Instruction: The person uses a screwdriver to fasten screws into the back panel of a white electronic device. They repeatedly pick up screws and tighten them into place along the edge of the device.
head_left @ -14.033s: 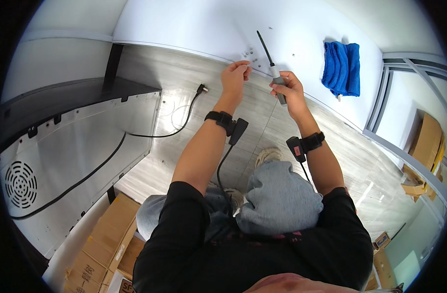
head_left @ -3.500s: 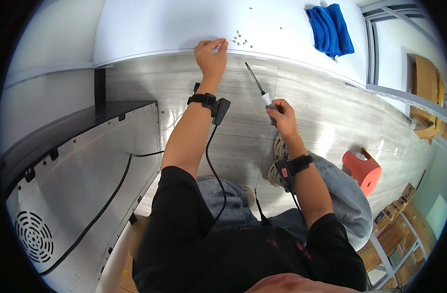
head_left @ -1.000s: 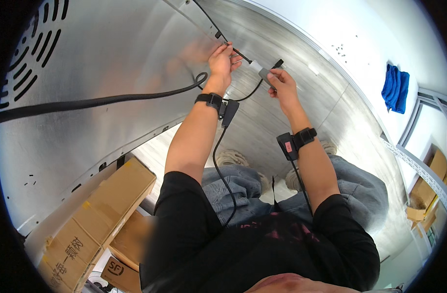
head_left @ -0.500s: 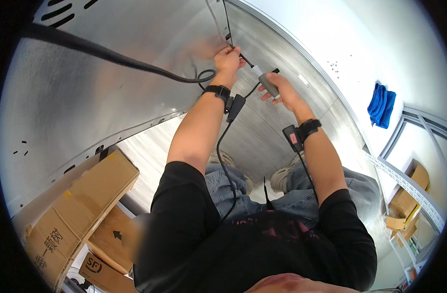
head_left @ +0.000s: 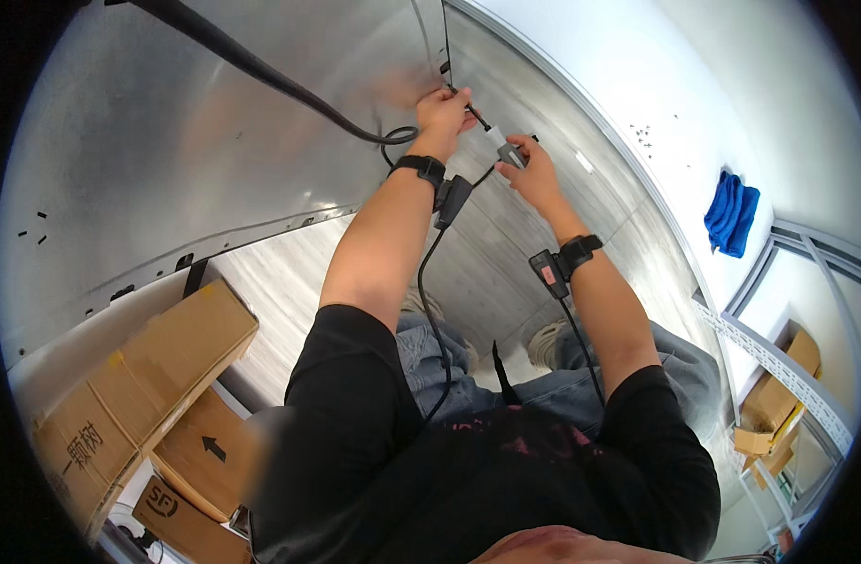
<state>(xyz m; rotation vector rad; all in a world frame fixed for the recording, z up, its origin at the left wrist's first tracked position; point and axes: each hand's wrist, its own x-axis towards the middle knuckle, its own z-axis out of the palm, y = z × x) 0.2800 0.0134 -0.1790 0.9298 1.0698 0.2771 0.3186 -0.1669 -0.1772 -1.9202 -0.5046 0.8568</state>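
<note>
A slim screwdriver with a grey handle, white collar and long dark shaft slants toward the edge of a big metal panel. My right hand is closed round its handle, thumb and fingers near the white collar. At the far end of the shaft, my left hand is pinched, fingers against the shaft beside the panel edge. The very tip, and whatever it meets, is hidden by those fingers. Each wrist wears a black strap with a small box, from which a cable runs toward my body.
A thick black cable hangs across the panel and loops near my left wrist. Cardboard boxes stand at lower left. On the right, a white surface holds a blue cloth and scattered small screws; beyond is a metal rack.
My right hand has shifted its grip along the handle toward the collar, its fingers now closed more tightly. The left hand stays near the panel edge. The view has shifted slightly.
</note>
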